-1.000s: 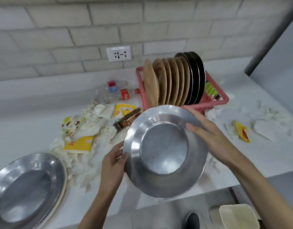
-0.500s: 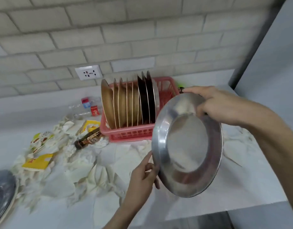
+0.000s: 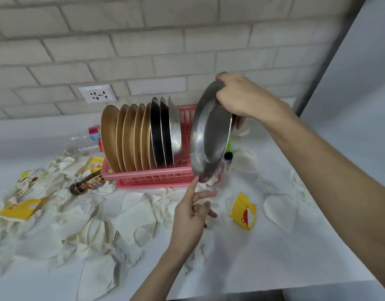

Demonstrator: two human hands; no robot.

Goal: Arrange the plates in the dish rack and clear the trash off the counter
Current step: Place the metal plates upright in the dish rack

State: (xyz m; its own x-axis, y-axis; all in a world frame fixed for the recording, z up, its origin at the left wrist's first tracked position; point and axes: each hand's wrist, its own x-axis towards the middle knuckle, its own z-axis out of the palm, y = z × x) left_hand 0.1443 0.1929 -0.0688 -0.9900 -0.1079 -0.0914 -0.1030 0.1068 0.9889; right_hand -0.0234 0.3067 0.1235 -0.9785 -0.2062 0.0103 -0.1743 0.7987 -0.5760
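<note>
Right hand is gripping the top rim of the steel plate, holding it on edge and tilted over the 3 o'clock end of the pink rack. Left hand is open and holding nothing, just poking the plate's bottom rim with the index fingertip. Brown, black and steel plates are standing in the rack. A yellow wrapper is lying at the left hand's 3 o'clock, and crumpled napkins and a brown bottle are sitting around 9 to 10 o'clock on the desk.
</note>
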